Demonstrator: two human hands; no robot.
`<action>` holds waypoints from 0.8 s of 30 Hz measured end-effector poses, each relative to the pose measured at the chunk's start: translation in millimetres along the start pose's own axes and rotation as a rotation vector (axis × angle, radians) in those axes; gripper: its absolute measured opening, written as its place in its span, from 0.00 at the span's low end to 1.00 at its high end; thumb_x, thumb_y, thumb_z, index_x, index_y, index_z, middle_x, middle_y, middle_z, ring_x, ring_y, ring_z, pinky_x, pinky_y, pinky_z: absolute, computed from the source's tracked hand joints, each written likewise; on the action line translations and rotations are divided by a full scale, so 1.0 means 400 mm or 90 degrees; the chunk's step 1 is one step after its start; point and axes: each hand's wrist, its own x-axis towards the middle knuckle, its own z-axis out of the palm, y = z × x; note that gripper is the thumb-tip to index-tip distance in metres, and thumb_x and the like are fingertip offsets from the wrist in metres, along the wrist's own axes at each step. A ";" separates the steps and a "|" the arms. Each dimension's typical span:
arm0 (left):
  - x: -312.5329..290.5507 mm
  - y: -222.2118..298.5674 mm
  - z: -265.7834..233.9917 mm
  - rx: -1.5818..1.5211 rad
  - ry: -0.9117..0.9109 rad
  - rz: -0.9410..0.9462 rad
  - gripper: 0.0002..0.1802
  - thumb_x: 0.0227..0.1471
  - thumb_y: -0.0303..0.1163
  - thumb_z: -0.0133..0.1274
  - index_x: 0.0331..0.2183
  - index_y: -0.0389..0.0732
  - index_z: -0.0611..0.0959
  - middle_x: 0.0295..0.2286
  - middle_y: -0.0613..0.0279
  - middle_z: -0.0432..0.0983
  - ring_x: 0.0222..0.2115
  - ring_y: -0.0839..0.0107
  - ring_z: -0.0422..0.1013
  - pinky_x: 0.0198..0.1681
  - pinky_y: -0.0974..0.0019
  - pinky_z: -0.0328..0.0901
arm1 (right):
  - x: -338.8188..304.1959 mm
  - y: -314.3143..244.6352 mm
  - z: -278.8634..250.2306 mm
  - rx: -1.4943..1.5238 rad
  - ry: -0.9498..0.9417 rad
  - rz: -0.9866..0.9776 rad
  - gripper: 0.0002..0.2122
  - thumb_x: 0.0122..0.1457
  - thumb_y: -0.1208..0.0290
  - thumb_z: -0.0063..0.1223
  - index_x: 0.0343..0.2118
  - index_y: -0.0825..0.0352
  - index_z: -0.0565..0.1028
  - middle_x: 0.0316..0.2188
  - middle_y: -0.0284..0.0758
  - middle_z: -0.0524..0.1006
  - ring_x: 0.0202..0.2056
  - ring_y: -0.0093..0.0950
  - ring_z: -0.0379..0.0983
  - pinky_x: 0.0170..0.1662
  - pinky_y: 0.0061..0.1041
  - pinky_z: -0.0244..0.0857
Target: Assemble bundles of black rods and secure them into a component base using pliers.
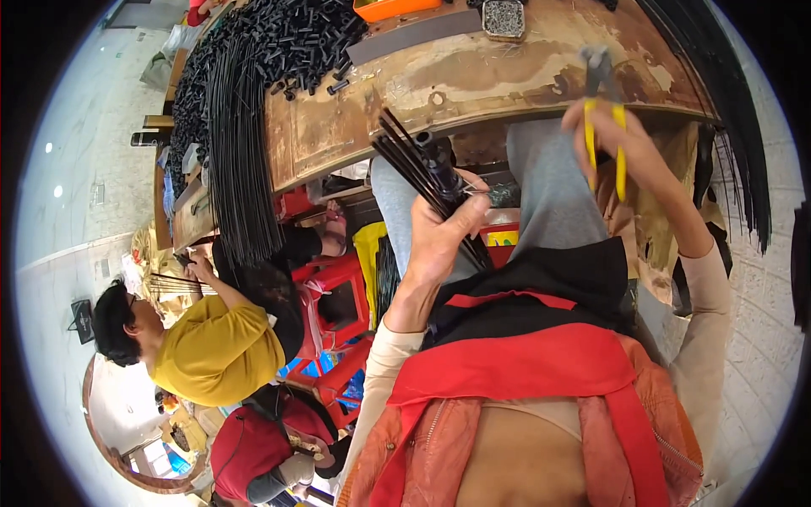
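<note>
My left hand (446, 230) is wrapped round several thin black rods (405, 165) and a black tubular fitting (438, 162) with a hollow end. The rods slant up and to the left, over my lap at the table's near edge. A thin wire-like piece shows near the left fingertips, too fine to make out. My right hand (623, 139) is raised at the right, closed round pliers (621, 160) with yellow handles. Their grey jaws point up over the table, apart from the rods. The right hand is slightly blurred.
On the wooden table (473, 84) lie a heap of black tubular parts (287, 38), a bundle of black rods (236, 144), a grey strip (414, 38), a small box of metal bits (504, 19) and an orange tray (393, 8). More rods (718, 93) hang at the right. Two people sit at the left.
</note>
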 end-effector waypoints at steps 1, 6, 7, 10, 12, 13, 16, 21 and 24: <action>-0.005 0.010 0.000 0.007 0.019 -0.009 0.08 0.51 0.29 0.60 0.31 0.36 0.78 0.20 0.71 0.69 0.17 0.83 0.62 0.20 0.76 0.57 | -0.015 -0.047 0.041 -0.034 -0.093 0.147 0.18 0.64 0.56 0.41 0.44 0.69 0.70 0.25 0.38 0.74 0.32 0.16 0.70 0.34 0.18 0.61; -0.012 0.013 0.017 0.074 0.036 0.025 0.14 0.53 0.33 0.58 0.34 0.33 0.75 0.16 0.70 0.60 0.15 0.81 0.55 0.19 0.74 0.52 | -0.072 0.012 0.189 -0.430 0.014 -0.138 0.19 0.58 0.72 0.50 0.53 0.66 0.68 0.34 0.40 0.73 0.35 0.32 0.71 0.38 0.32 0.64; -0.014 0.015 0.027 0.064 0.025 0.044 0.18 0.53 0.37 0.59 0.37 0.31 0.75 0.16 0.71 0.60 0.16 0.81 0.55 0.19 0.74 0.52 | -0.082 0.010 0.203 -0.520 0.053 -0.198 0.23 0.55 0.77 0.52 0.55 0.64 0.67 0.36 0.40 0.71 0.37 0.37 0.70 0.41 0.34 0.63; -0.018 0.014 0.033 0.060 0.002 0.058 0.27 0.53 0.42 0.59 0.44 0.29 0.74 0.17 0.72 0.60 0.17 0.82 0.54 0.20 0.75 0.52 | -0.089 -0.011 0.227 -0.600 0.084 -0.250 0.28 0.49 0.83 0.54 0.56 0.64 0.67 0.38 0.41 0.68 0.39 0.42 0.66 0.43 0.35 0.63; -0.020 0.014 0.026 0.066 -0.013 0.054 0.30 0.53 0.44 0.59 0.46 0.28 0.73 0.18 0.72 0.60 0.17 0.83 0.54 0.21 0.75 0.53 | -0.086 -0.007 0.231 -0.616 0.102 -0.268 0.29 0.47 0.84 0.54 0.56 0.64 0.67 0.38 0.41 0.68 0.39 0.41 0.66 0.43 0.35 0.62; -0.022 0.012 0.017 0.065 -0.015 0.048 0.27 0.53 0.42 0.59 0.46 0.30 0.75 0.18 0.73 0.63 0.18 0.84 0.57 0.22 0.77 0.56 | -0.084 -0.007 0.233 -0.632 0.120 -0.288 0.30 0.46 0.84 0.55 0.56 0.63 0.67 0.38 0.40 0.68 0.40 0.41 0.66 0.44 0.35 0.62; -0.028 0.018 0.025 0.067 -0.012 0.040 0.23 0.54 0.40 0.59 0.45 0.32 0.77 0.19 0.74 0.66 0.19 0.85 0.60 0.23 0.78 0.57 | -0.085 -0.010 0.238 -0.655 0.142 -0.315 0.28 0.48 0.83 0.55 0.56 0.64 0.67 0.36 0.39 0.68 0.37 0.40 0.66 0.42 0.35 0.62; -0.034 0.015 0.023 0.078 -0.006 0.033 0.24 0.54 0.39 0.59 0.46 0.32 0.77 0.19 0.75 0.65 0.19 0.85 0.59 0.22 0.79 0.54 | -0.077 -0.012 0.235 -0.717 0.150 -0.286 0.25 0.50 0.80 0.55 0.54 0.64 0.69 0.33 0.39 0.68 0.34 0.39 0.66 0.39 0.34 0.62; -0.035 0.018 0.022 0.052 -0.036 0.046 0.25 0.53 0.39 0.59 0.48 0.32 0.76 0.18 0.75 0.65 0.19 0.86 0.59 0.23 0.79 0.54 | -0.043 0.013 0.220 -0.688 0.153 -0.307 0.24 0.50 0.79 0.55 0.53 0.64 0.69 0.32 0.39 0.68 0.33 0.39 0.66 0.38 0.34 0.62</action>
